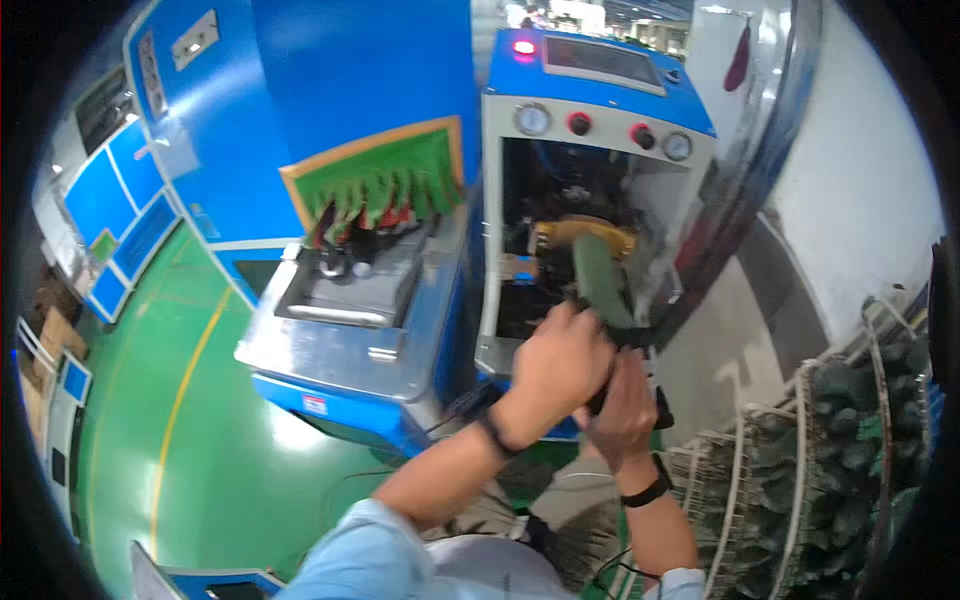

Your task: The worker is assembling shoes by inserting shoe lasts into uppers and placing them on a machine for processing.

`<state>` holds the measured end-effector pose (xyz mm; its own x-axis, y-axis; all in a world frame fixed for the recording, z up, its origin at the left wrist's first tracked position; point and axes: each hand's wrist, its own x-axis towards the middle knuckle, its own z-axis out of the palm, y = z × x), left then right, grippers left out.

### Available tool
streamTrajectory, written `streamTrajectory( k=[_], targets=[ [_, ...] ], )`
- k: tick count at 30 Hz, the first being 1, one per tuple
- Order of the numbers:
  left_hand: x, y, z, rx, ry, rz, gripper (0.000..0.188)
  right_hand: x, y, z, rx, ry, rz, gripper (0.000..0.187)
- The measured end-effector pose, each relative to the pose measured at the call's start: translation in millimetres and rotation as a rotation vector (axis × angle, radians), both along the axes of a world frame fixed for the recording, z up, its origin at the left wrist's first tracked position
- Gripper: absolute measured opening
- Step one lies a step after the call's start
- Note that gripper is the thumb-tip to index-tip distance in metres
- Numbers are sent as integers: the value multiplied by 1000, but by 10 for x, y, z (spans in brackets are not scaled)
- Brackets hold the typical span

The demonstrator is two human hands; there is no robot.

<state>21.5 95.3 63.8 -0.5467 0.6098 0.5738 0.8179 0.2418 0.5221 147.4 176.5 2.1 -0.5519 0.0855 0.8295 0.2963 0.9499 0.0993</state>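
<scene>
Both my hands are together in front of the open bay of a blue and grey machine [600, 100]. A long, rounded green piece with a dark lower end, shaped like a shoe [600, 280], stands up from them toward the bay. My left hand [565, 362] is closed around its dark end. Against the same end, on the right and a little lower, my right hand [622, 410] has its fingers pointing up and pressed close. Motion blur and my own fingers hide much of the dark part. Behind the green piece, inside the bay, is a curved yellow part [585, 232].
Two round gauges, two dark knobs [580, 123] and a lit red lamp [524, 47] sit on the machine. To its left stands a metal-topped unit [350, 350] with a green fringed curtain [380, 175]. Racks [800, 480] of dark green pieces stand close at right.
</scene>
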Motion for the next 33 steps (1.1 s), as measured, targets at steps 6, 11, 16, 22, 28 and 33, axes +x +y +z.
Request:
streamTrajectory(
  k=[6,11,16,22,28,33],
  targets=[
    [169,-838,-722,206,-2170,-491,55,788,-507,153,-413,-364,142,83],
    [188,-1033,-1381,14,-2117,-606,50,870,-393,-79,-719,-278,350,73],
    [94,-1371,-1284,-127,-1449,-467,54,297,454,-139,-2084,251,621,68],
    [-183,-1556,-1270,-297,-1297,-378,64,-404,675,515,-2045,134,762,48],
    [-127,-1518,-1458,-289,-1468,-445,62,-420,883,1065,-2202,275,694,48],
    [-236,-1492,-1493,-153,-1623,-374,50,143,625,922,-1144,74,305,85]
  ],
)
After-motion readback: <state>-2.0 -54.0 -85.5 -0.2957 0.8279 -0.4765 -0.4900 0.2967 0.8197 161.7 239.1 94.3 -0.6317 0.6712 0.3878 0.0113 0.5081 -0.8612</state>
